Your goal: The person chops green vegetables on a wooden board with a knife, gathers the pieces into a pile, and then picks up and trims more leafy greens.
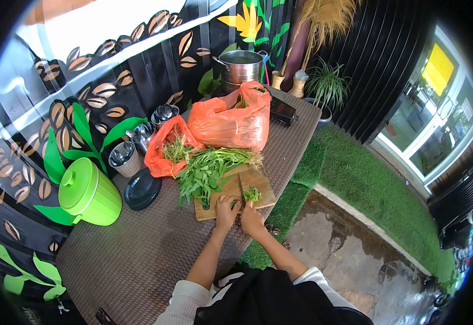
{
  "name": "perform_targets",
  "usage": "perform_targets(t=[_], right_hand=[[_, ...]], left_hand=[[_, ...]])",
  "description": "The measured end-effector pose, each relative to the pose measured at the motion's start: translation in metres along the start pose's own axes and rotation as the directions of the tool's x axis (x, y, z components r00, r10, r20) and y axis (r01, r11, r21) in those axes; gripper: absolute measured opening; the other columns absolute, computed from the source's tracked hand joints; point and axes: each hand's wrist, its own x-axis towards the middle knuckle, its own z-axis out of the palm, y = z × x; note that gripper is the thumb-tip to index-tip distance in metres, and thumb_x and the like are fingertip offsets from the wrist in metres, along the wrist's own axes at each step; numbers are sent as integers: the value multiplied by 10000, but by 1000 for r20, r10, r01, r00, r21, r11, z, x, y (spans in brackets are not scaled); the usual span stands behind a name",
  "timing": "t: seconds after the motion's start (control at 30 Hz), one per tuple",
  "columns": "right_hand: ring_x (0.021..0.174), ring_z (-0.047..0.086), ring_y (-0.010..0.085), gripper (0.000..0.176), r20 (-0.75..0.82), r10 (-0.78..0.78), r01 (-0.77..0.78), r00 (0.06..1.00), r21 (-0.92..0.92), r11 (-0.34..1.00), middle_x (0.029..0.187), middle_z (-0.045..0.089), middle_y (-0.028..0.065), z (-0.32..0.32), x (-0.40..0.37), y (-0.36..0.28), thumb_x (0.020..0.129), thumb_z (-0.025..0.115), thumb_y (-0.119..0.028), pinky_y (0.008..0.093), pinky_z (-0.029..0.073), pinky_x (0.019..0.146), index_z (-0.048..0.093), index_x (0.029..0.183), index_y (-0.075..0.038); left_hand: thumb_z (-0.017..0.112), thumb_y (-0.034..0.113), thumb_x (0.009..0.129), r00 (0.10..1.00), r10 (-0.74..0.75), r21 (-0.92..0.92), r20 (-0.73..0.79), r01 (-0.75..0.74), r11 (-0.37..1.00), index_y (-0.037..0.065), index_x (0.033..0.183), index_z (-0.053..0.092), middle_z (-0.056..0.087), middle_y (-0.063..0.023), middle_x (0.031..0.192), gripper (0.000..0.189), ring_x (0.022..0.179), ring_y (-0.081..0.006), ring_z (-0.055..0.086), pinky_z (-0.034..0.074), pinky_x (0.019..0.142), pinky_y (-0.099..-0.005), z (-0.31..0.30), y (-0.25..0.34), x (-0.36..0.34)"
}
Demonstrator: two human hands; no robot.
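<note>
My right hand (253,219) is closed round the handle of a knife (242,187), whose blade points away from me over a wooden cutting board (267,189). My left hand (226,211) rests on the board's near edge just left of the knife, fingers curled over a bit of green; its exact shape is mostly hidden. A small pile of chopped greens (253,194) sits right of the blade. Across the board's left and far side lies a bunch of long-leaved greens (204,170), roots toward the right.
Behind the board stand a large orange plastic bag (231,124) and a smaller one (166,149) with greens. Black plates (143,189), a lidded green bucket (91,192) and cutlery holders (125,160) are leftward. A metal pot (242,67) and black induction cooker (284,111) stand at the back.
</note>
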Motion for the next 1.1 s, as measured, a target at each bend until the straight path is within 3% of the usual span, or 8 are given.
perform_targets(t=[0.03,0.1,0.23,0.37,0.57,0.63,0.83,1.1], right_hand=[[817,634,432,376,2,0,0,1000,-2,1000,867,632,277,-3,5,0,911,446,-247,491,507,726,349,1115,53],[861,654,367,392,-4,-5,5,1000,-5,1000,894,645,250,-9,14,0,824,581,-148,433,530,719,369,1107,24],[843,630,428,376,25,-64,62,998,49,997,874,627,290,-19,7,5,924,427,-262,489,505,733,354,1117,52],[862,624,431,364,-27,17,-17,999,27,999,879,621,299,-5,-1,-3,923,426,-255,493,500,735,364,1104,54],[883,621,437,400,61,-66,60,996,106,993,916,615,306,-16,12,5,902,455,-219,493,501,761,346,1160,67],[875,623,435,408,36,-19,19,999,10,1000,902,619,301,-8,-2,-1,906,448,-221,491,500,763,338,1174,67],[861,622,443,344,19,-54,52,998,106,993,890,620,300,-16,9,2,914,429,-249,509,496,751,368,1092,39],[862,624,444,378,10,0,-1,1000,56,998,880,623,297,-4,4,-9,827,568,-122,482,513,743,334,1079,34]], left_hand=[[629,76,812,996,-91,-50,-12,90,995,42,875,670,614,-99,934,83,922,-293,514,418,800,-406,-1,1,0],[634,70,809,999,-48,-51,-9,47,998,40,873,671,607,-103,916,80,920,-291,515,428,790,-402,-3,2,-1],[647,62,798,999,39,-7,-10,-40,999,30,887,674,582,-106,860,99,909,-284,511,435,794,-398,-4,5,2],[648,67,800,999,45,33,-14,-44,998,22,894,680,570,-102,842,109,902,-283,504,436,794,-392,-5,4,3],[658,92,802,999,40,30,-12,-40,999,17,884,691,575,-95,848,116,904,-281,499,435,800,-386,-9,8,2],[660,93,800,999,48,22,-14,-48,999,15,884,691,580,-94,854,119,903,-281,501,434,797,-386,-5,3,2],[661,90,792,997,67,20,-38,-66,998,11,867,691,595,-101,864,113,885,-286,509,436,794,-385,-5,2,1],[655,72,780,994,92,36,-64,-89,995,1,879,692,605,-104,850,127,881,-286,516,436,789,-382,-8,9,0]])
